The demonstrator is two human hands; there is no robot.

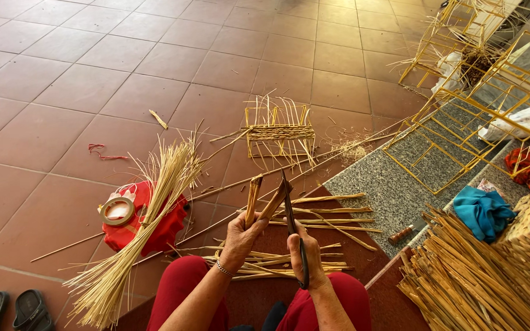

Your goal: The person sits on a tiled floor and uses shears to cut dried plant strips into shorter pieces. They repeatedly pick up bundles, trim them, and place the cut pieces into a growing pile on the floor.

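Terracotta floor tiles (62, 79), smooth and square, spread out below; at far left lie dark sandals (10, 311), then a fanned bundle of pale thin straw (136, 227) across a red cloth (154, 224) bearing a roll of tape (118, 210); the left hand (240, 236) is clenched round two flat brown cane strips (262, 199) — they stand upright above the fist; the right hand (307, 257) grasps dark scissors (292, 227), blades against the strips; yellow wire frames (461, 116) stand rightmost.

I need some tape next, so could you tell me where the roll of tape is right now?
In the head view, the roll of tape lies on the red bag on the tiled floor, left of the left hand, beside the straw bundle.
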